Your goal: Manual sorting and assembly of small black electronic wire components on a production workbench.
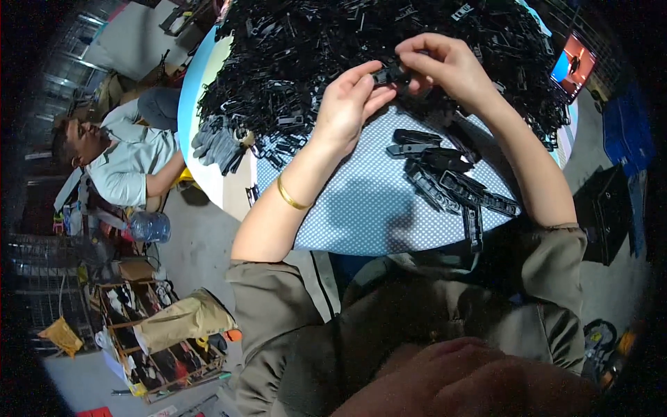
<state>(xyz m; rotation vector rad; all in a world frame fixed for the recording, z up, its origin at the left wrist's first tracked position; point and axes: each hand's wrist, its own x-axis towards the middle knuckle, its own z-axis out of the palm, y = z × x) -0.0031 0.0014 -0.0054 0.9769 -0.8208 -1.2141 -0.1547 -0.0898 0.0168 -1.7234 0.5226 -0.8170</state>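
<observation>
Between its thumb and fingers, my left hand (349,99) grips a small black plastic part (387,74) over the near edge of a big heap. Just to its right is my right hand (448,69), thumb and forefinger pinched together beside the part. Whatever lies in that pinch is too dark and small to make out. The heap of similar black plastic parts (292,66) spreads over the far side of the table (361,201). Nearer me, below my right hand, a loose group of long black clip-like pieces (445,184) rests on the dotted table cover.
Grey gloves (217,144) lie at the heap's left edge. A lit screen (574,68) stands at the table's right. Another person (128,163) sits to the left. Beyond are a clear water jug (149,226), a cluttered rack (156,365) and a blue crate (627,128).
</observation>
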